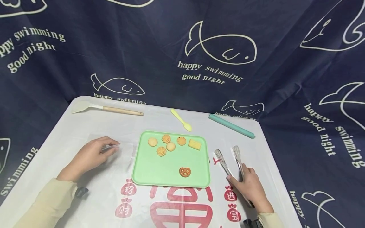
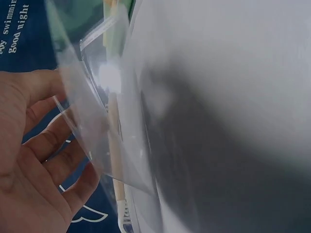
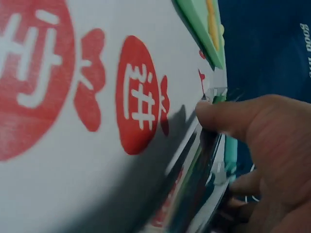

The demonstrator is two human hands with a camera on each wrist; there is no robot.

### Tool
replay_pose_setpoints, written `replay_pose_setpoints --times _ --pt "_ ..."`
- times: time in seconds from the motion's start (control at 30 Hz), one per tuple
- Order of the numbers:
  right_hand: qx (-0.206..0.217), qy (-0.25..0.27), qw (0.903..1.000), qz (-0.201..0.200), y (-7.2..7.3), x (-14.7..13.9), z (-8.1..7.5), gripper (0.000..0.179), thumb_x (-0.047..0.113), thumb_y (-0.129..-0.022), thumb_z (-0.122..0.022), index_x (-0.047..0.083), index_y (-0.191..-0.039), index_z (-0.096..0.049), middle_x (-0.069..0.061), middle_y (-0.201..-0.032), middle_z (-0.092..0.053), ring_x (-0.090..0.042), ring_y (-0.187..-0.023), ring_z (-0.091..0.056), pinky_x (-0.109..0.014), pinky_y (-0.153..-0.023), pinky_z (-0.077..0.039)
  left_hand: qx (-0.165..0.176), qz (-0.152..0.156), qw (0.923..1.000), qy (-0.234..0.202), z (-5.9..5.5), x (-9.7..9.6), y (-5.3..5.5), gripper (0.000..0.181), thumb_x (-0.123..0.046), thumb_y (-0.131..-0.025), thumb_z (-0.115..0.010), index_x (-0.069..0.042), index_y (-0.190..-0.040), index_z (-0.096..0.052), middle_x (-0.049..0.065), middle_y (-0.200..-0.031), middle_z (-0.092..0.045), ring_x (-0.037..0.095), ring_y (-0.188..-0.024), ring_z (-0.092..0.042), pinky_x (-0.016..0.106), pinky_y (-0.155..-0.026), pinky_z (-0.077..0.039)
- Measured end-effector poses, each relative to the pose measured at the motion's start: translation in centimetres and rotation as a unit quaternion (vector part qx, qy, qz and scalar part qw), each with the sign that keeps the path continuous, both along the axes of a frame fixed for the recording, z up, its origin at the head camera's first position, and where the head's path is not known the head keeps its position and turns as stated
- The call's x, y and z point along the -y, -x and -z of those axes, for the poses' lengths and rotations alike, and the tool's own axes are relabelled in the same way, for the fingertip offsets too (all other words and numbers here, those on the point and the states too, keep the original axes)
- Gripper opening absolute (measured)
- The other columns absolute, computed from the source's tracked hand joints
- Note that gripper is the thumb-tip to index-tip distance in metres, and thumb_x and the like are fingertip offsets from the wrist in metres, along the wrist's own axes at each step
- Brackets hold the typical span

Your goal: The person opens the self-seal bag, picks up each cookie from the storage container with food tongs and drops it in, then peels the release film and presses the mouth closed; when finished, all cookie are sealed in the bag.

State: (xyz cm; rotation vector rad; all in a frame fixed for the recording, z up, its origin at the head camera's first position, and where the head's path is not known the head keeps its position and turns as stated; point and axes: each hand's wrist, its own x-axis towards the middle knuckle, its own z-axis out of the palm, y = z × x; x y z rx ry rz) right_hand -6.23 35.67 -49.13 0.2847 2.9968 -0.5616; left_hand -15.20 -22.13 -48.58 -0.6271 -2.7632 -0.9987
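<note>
On the left, my left hand [image 1: 90, 155] holds a clear plastic bag [image 2: 99, 131] by its edge, the thumb and fingers at the film. My right hand [image 1: 251, 186] grips metal tongs [image 1: 223, 161] on the right, thumb on one arm and fingers on the other; their slotted tips stand apart with nothing between them. Between the hands lies a light green tray [image 1: 162, 171]. Along its far side are round biscuits [image 1: 152, 142], swirl cookies [image 1: 161, 151], a speckled cookie [image 1: 181, 141] and a rectangular biscuit [image 1: 194, 144]. A brown pretzel [image 1: 185, 172] sits alone near its front right.
Along the table's back edge lie a spatula [image 1: 114, 109] with a wooden handle, a yellow spoon [image 1: 181, 120] and a teal stick-shaped thing [image 1: 231, 126]. The white tablecloth [image 1: 108, 190] carries red prints. A dark blue curtain [image 1: 159, 60] hangs behind and around the table.
</note>
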Motion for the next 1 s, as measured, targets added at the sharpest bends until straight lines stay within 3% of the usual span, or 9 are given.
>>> replay_pose_setpoints --times 0.17,0.27,0.37,0.47,0.6,0.7,0.8,1.0 --pt "-0.079 0.043 0.9958 -0.019 0.3 0.4 0.0 0.086 0.035 -0.086 -0.083 -0.007 -0.148 -0.041 -0.029 -0.129 -0.053 -0.048 -0.116 -0.054 -0.065 -0.093 -0.046 0.006 0.001 0.9999 -0.013 0.0 0.2 -0.1 0.013 -0.015 -0.093 -0.076 -0.014 -0.106 -0.077 -0.003 -0.105 -0.072 0.028 -0.098 -0.069 0.051 -0.084 -0.054" --pt "-0.105 0.069 0.9885 -0.085 0.4 1.1 -0.4 0.083 0.031 -0.086 -0.085 -0.001 -0.15 -0.043 -0.021 -0.133 -0.054 -0.042 -0.12 -0.054 -0.063 -0.093 -0.047 0.01 0.001 0.9998 -0.016 0.1 0.2 -0.1 0.013 -0.014 -0.094 -0.076 -0.013 -0.106 -0.077 -0.001 -0.105 -0.072 0.03 -0.099 -0.069 0.053 -0.085 -0.054" --pt "-0.101 0.084 0.9765 -0.171 0.7 2.0 -0.9 0.081 0.028 -0.084 -0.087 0.005 -0.15 -0.046 -0.012 -0.137 -0.055 -0.035 -0.124 -0.053 -0.059 -0.095 -0.049 0.017 0.0 0.9997 -0.019 0.2 0.2 -0.1 0.012 -0.015 -0.094 -0.075 -0.013 -0.107 -0.076 -0.001 -0.106 -0.072 0.03 -0.099 -0.069 0.053 -0.086 -0.054" --pt "-0.09 0.079 0.9611 -0.249 1.0 2.7 -1.4 0.076 0.024 -0.081 -0.089 0.01 -0.147 -0.052 -0.003 -0.139 -0.057 -0.027 -0.128 -0.051 -0.053 -0.101 -0.047 0.022 -0.001 0.9996 -0.018 0.2 0.0 -0.1 0.012 -0.017 -0.095 -0.075 -0.014 -0.107 -0.076 0.0 -0.106 -0.072 0.03 -0.1 -0.068 0.053 -0.087 -0.054" --pt "-0.086 0.057 0.9413 -0.321 1.8 3.4 -2.0 0.07 0.022 -0.08 -0.089 0.015 -0.143 -0.058 0.001 -0.138 -0.059 -0.019 -0.126 -0.052 -0.048 -0.103 -0.047 0.024 -0.003 0.9995 -0.022 0.0 -0.1 -0.3 0.012 -0.018 -0.095 -0.075 -0.013 -0.107 -0.076 0.001 -0.106 -0.072 0.031 -0.101 -0.068 0.054 -0.088 -0.053" --pt "-0.081 0.042 0.9354 -0.342 2.3 3.8 -2.4 0.066 0.023 -0.081 -0.089 0.017 -0.14 -0.061 -0.001 -0.137 -0.061 -0.018 -0.124 -0.054 -0.047 -0.102 -0.048 0.026 0.001 0.9992 -0.031 -0.1 -0.2 -0.5 0.013 -0.018 -0.095 -0.075 -0.012 -0.106 -0.076 0.002 -0.107 -0.072 0.032 -0.102 -0.068 0.055 -0.09 -0.052" --pt "-0.076 0.03 0.9359 -0.343 2.7 4.2 -2.4 0.061 0.023 -0.081 -0.088 0.018 -0.137 -0.063 -0.002 -0.135 -0.063 -0.019 -0.122 -0.056 -0.047 -0.101 -0.05 0.029 0.007 0.9989 -0.035 0.0 -0.2 -0.5 0.013 -0.018 -0.095 -0.075 -0.012 -0.106 -0.076 0.001 -0.107 -0.072 0.031 -0.104 -0.068 0.054 -0.09 -0.052" --pt "-0.083 0.01 0.9486 -0.305 3.1 5.2 -2.2 0.057 0.024 -0.082 -0.087 0.013 -0.134 -0.064 0.0 -0.127 -0.066 -0.021 -0.115 -0.061 -0.046 -0.092 -0.054 0.02 0.01 0.9992 -0.034 -0.1 0.1 -0.3 0.011 -0.018 -0.095 -0.075 -0.014 -0.106 -0.076 -0.004 -0.106 -0.071 0.027 -0.104 -0.067 0.051 -0.091 -0.052"
